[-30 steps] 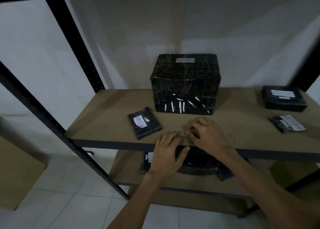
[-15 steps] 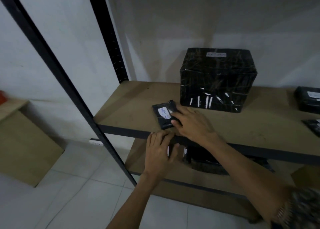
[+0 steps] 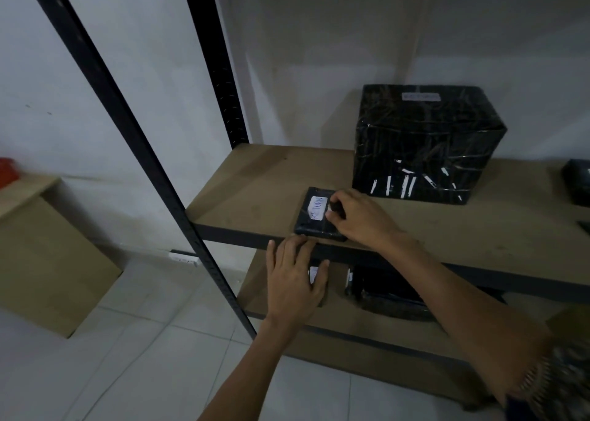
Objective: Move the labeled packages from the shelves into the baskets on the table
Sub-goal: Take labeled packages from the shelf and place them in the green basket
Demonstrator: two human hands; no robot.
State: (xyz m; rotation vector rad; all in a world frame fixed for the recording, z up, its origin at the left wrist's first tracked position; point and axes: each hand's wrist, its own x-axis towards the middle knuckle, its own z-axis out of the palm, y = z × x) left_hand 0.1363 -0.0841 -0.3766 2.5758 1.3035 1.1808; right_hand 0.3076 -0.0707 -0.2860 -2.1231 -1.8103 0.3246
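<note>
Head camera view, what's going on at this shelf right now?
A person is taking a package off a rack. Their right hand grips a small flat black package labelled RETURN at the front edge of the upper shelf, while the left hand rests flat against that edge just below it. The package looks not yet lifted. A large black wrapped box stands behind it, untouched. No basket is in view.

small black package [image 3: 314, 218] | white RETURN label up | flat at shelf [image 3: 252, 181] front edge | large black box [image 3: 424, 146] upright behind
</note>
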